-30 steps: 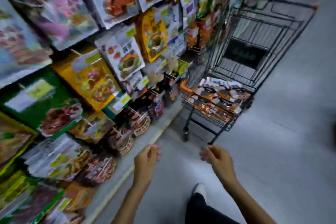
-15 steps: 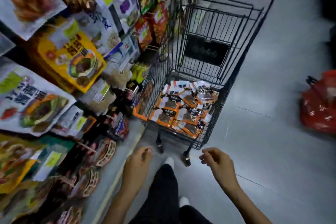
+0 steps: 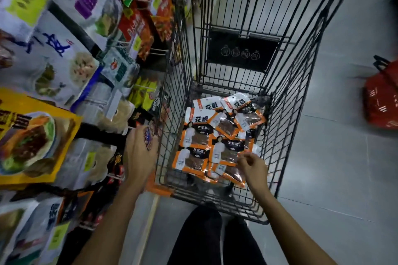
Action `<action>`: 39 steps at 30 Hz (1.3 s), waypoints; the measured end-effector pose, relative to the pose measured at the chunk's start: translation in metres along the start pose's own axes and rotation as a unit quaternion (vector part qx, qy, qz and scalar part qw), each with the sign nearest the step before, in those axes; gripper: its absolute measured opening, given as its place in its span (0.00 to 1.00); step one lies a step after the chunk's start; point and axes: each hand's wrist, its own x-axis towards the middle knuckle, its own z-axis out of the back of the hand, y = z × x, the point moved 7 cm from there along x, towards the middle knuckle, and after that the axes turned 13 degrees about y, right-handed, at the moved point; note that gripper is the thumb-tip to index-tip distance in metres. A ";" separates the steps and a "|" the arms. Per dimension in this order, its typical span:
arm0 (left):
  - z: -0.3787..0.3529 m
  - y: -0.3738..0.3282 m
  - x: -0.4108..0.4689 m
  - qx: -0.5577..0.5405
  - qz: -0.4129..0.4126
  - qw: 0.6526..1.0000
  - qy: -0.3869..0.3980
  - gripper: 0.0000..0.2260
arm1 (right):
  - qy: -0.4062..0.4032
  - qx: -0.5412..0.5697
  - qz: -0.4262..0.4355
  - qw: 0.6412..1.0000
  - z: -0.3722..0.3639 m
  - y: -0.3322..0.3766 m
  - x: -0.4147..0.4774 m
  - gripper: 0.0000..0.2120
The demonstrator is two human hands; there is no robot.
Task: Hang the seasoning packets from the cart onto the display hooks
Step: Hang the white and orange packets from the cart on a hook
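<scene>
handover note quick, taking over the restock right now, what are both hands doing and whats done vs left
The left hand is outside the cart, against the dark packets hanging on the shelf; unclear if it holds one.
The right hand is down in the cart, fingers curled at the edge of one orange packet; the grip is not clear.
The seasoning packets lie in a loose overlapping pile on the cart floor.
Done: nothing visibly lifted out yet.
Left: pick up the packets and hang them on the display hooks to the left.
</scene>
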 end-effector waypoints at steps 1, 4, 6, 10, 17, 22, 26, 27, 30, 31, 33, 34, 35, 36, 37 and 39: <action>-0.005 0.003 0.016 -0.004 0.006 1.000 0.008 0.18 | 0.011 -0.003 -0.001 1.000 -0.012 0.001 0.020 0.09; -0.028 0.014 0.056 -0.035 0.010 0.998 0.043 0.23 | 0.060 -0.010 -0.024 0.998 -0.054 -0.005 0.080 0.11; -0.046 0.021 0.075 -0.052 0.014 0.996 0.070 0.23 | 0.085 0.000 -0.056 0.995 -0.081 -0.017 0.115 0.13; -0.073 0.039 0.090 -0.052 0.038 0.992 0.109 0.21 | 0.108 -0.021 -0.107 0.988 -0.125 -0.043 0.170 0.11; -0.063 0.030 0.084 -0.060 -0.048 0.997 0.031 0.09 | 0.051 -0.065 -0.152 0.985 -0.152 -0.064 0.213 0.30; -0.061 0.030 0.085 -0.075 -0.056 0.995 0.035 0.07 | 0.046 0.024 -0.203 0.978 -0.160 -0.065 0.222 0.16; -0.060 0.030 0.086 -0.069 -0.057 0.995 0.039 0.07 | 0.067 0.096 -0.194 0.974 -0.158 -0.050 0.217 0.14; -0.060 0.029 0.086 -0.063 -0.058 0.995 0.044 0.07 | 0.079 0.108 -0.196 0.971 -0.155 -0.046 0.212 0.14; -0.056 0.026 0.083 -0.057 -0.046 0.996 0.058 0.09 | 0.103 0.133 -0.188 0.968 -0.140 -0.031 0.187 0.13; -0.052 0.024 0.081 -0.048 -0.037 0.997 0.055 0.11 | 0.112 0.130 -0.182 0.968 -0.133 -0.028 0.177 0.14; -0.042 0.016 0.075 -0.009 -0.042 0.999 0.020 0.14 | 0.127 0.111 -0.166 0.971 -0.116 -0.023 0.151 0.18; -0.036 0.007 0.070 0.016 -0.065 0.998 -0.008 0.14 | 0.132 0.094 -0.156 0.974 -0.106 -0.022 0.138 0.19; -0.032 -0.004 0.065 0.037 -0.095 0.994 -0.037 0.13 | 0.130 0.071 -0.140 0.979 -0.094 -0.023 0.127 0.16; -0.032 -0.015 0.060 0.050 -0.124 0.989 -0.059 0.12 | 0.125 0.051 -0.124 0.983 -0.080 -0.024 0.115 0.12; -0.037 -0.023 0.058 0.058 -0.146 0.985 -0.064 0.11 | 0.112 0.044 -0.110 0.987 -0.066 -0.026 0.104 0.08; -0.065 -0.032 0.058 0.071 -0.164 0.984 -0.022 0.10 | 0.073 0.049 -0.104 0.991 -0.037 -0.036 0.086 0.09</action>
